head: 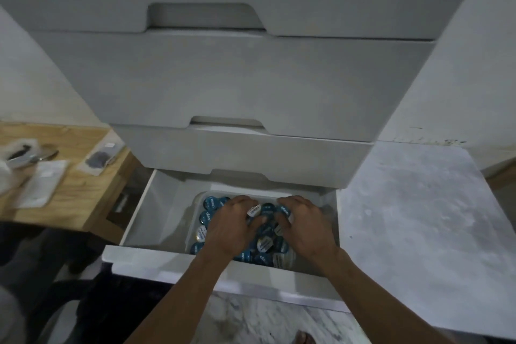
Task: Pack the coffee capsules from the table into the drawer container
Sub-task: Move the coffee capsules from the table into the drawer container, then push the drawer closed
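Note:
The bottom drawer (156, 260) of a white drawer unit stands pulled out. Inside it sits a clear plastic container (192, 227) piled with several blue coffee capsules (208, 216), some showing white labels. Both my hands reach down into the container, backs up. My left hand (233, 227) has its fingers curled over the pile, with a white-labelled capsule (253, 210) at its fingertips. My right hand (305, 225) curls its fingers and thumb round a blue capsule (284, 211) at the far right of the pile. The capsules under my palms are hidden.
Closed white drawers (237, 84) rise above the open one. A wooden table (75, 198) at the left carries small packets (42, 187) and a metal tool. A marbled grey surface (418, 218) lies to the right. The drawer's left half (159, 212) holds nothing.

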